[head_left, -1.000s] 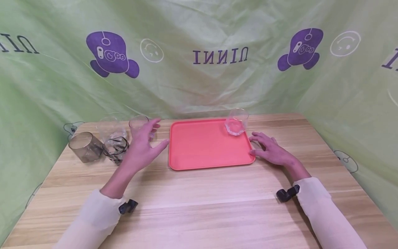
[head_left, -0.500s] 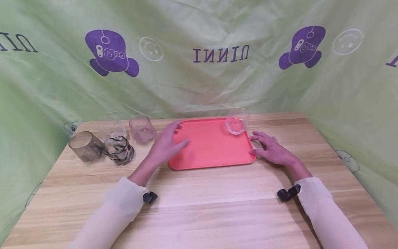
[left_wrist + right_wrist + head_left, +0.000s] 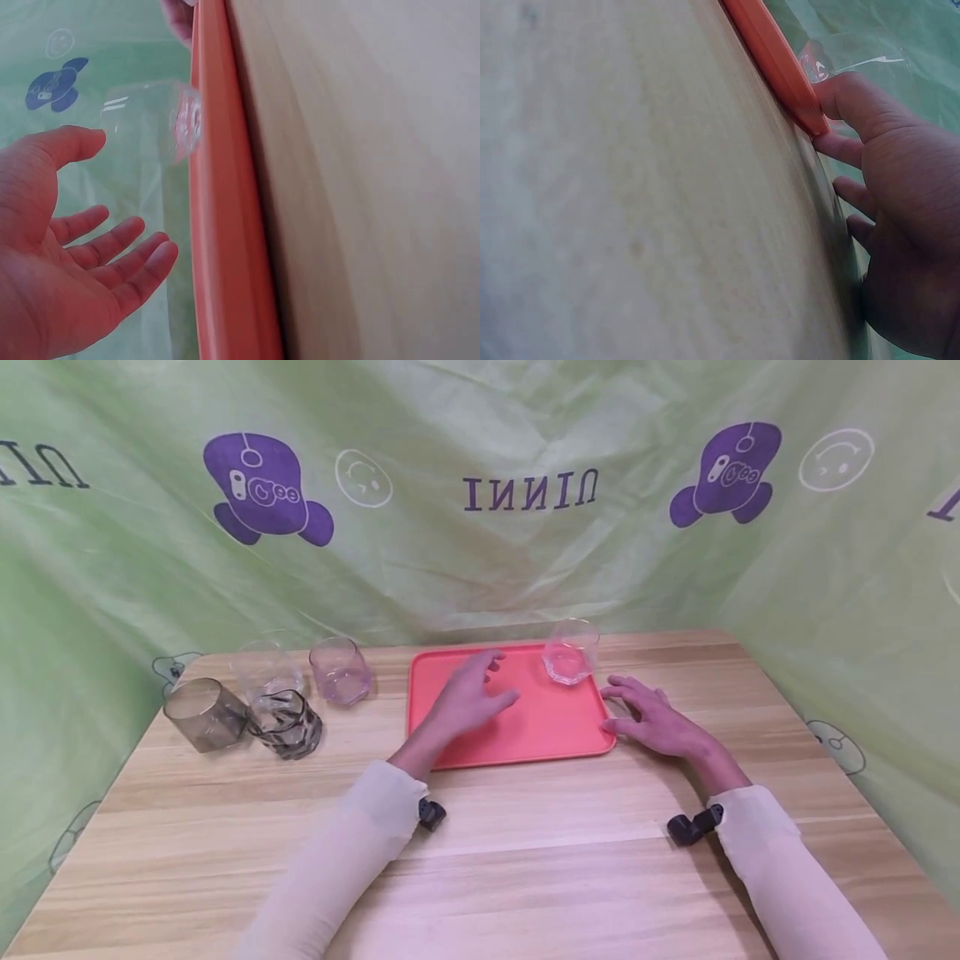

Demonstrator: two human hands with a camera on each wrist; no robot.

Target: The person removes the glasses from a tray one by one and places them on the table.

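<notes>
The left hand (image 3: 468,695) hovers with an open, empty grip over the orange tray (image 3: 525,735), reaching toward the clear glass (image 3: 572,652) in the tray's far right corner. The right hand (image 3: 652,720) lies flat on the worktop (image 3: 525,860), grip empty, thumb against the tray's right edge.

Matt plastic tray (image 3: 555,727); clear glass tumbler (image 3: 572,653); wood-grain table (image 3: 525,860).

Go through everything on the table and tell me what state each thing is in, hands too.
Left hand: open, fingers spread, over the tray, holding nothing.
Right hand: open, flat on the table, thumb at the tray's right edge.
Tray: flat on the table.
Clear glass: upright in the tray's far right corner.
Pinkish glass: upright on the table.
Dark patterned glass: upright.
Grey glass: upright.
</notes>
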